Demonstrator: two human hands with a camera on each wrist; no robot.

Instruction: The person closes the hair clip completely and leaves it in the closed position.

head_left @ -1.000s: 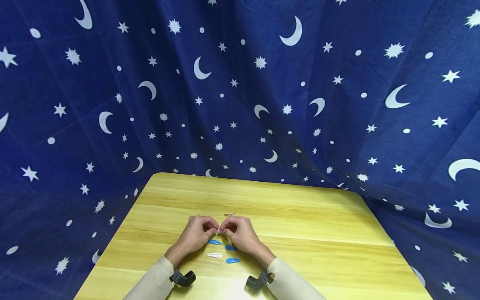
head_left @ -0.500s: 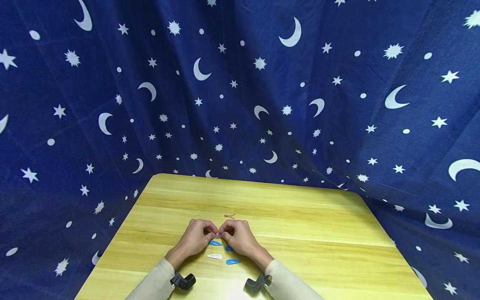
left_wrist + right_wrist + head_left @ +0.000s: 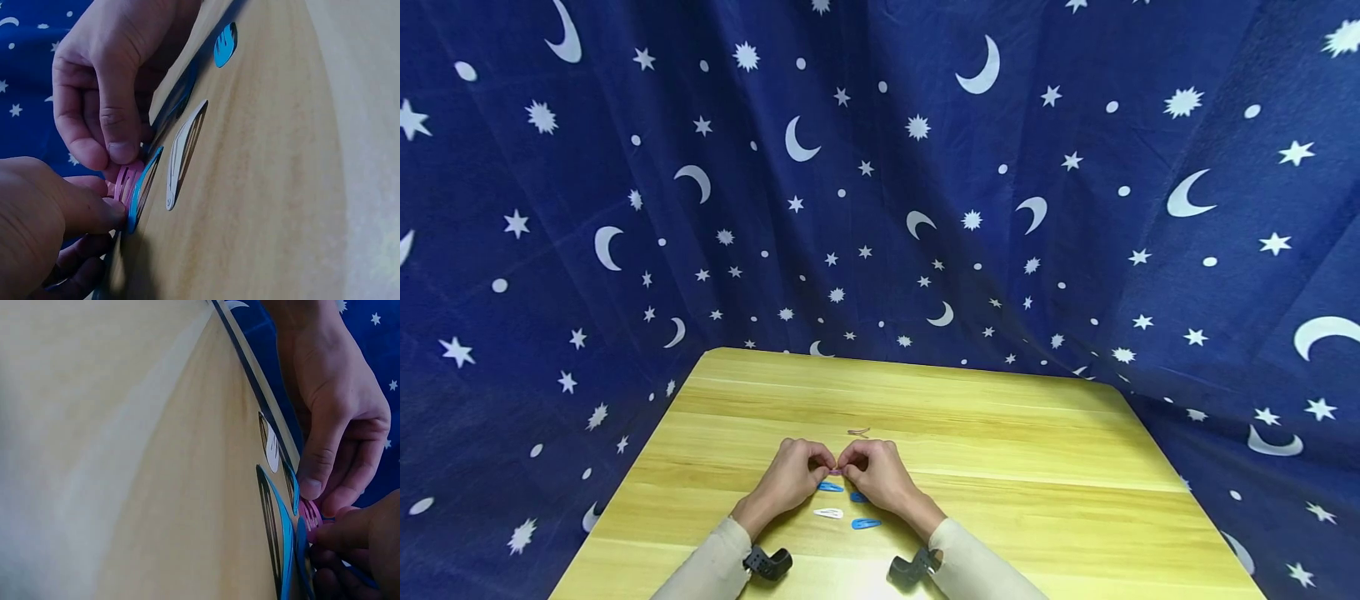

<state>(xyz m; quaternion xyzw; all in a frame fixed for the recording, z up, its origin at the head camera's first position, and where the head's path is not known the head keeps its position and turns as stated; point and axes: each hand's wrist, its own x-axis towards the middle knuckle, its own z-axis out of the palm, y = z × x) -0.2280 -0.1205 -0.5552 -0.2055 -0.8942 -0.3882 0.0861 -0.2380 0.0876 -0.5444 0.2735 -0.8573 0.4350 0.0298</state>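
Note:
Both hands meet over the middle of the table, fingertips together on a small pink snap hair clip (image 3: 129,177). My left hand (image 3: 792,475) pinches one end of it between thumb and fingers. At the other end, the thumb and fingers of my right hand (image 3: 880,477) pinch it too. The right wrist view shows the clip's slotted pink body (image 3: 310,514) between the two thumbs, partly covered by fingertips. Just below the hands lies a blue hair clip (image 3: 831,487). Another blue clip (image 3: 858,497) is partly hidden by the right hand.
Nearer the person, a white hair clip (image 3: 828,513) and a third blue hair clip (image 3: 866,524) lie on the wooden table (image 3: 1037,475). Beyond the hands is a thin reddish clip (image 3: 858,432). A dark blue curtain (image 3: 880,208) with moons and stars surrounds the table.
Both hands have come slightly toward the person with the pink hair clip, and the reddish clip beyond shows more fully. Over the last half second they have hardly moved.

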